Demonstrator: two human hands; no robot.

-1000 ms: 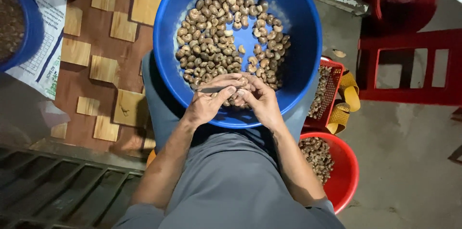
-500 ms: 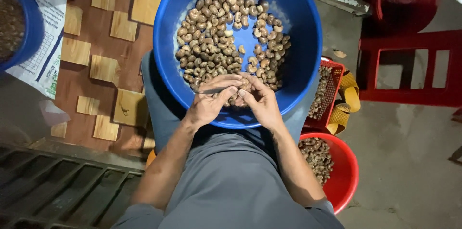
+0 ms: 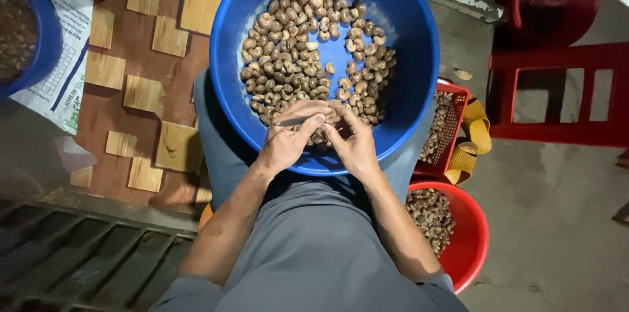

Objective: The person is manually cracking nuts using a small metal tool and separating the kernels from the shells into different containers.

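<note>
The person sits with a big blue basin [image 3: 419, 56] on the lap, and both hands meet over its near rim. The left hand [image 3: 288, 145] has its fingers curled shut around a thin metal blade [image 3: 293, 121], which lies almost level, its long axis running left to right, with the free end out to the left. The right hand [image 3: 354, 141] is closed too, fingertips pinched on a single nut [image 3: 321, 135] that sits between the two hands, mostly hidden by the thumbs. So the nut lies just to the right of the blade hand and just to the left of the other; both touch it, and neither is clearly the nearer.

Both forearms come up from the near edge and angle inward, wrists bent slightly down, knuckles towards the far side.

The heap of brownish nuts [image 3: 295, 56] fills the far and left part of the basin, just beyond the fingertips, with a bare blue patch near the middle.

To the right, on the floor, stand a small red crate [image 3: 458, 99] and, nearer, a red bucket [image 3: 475, 246], both holding darker pieces. A yellow sandal [image 3: 475, 135] lies beside the crate, and a red stool [image 3: 557, 89] stands farther right. Another blue tub [image 3: 46, 50] sits at the far left.
</note>
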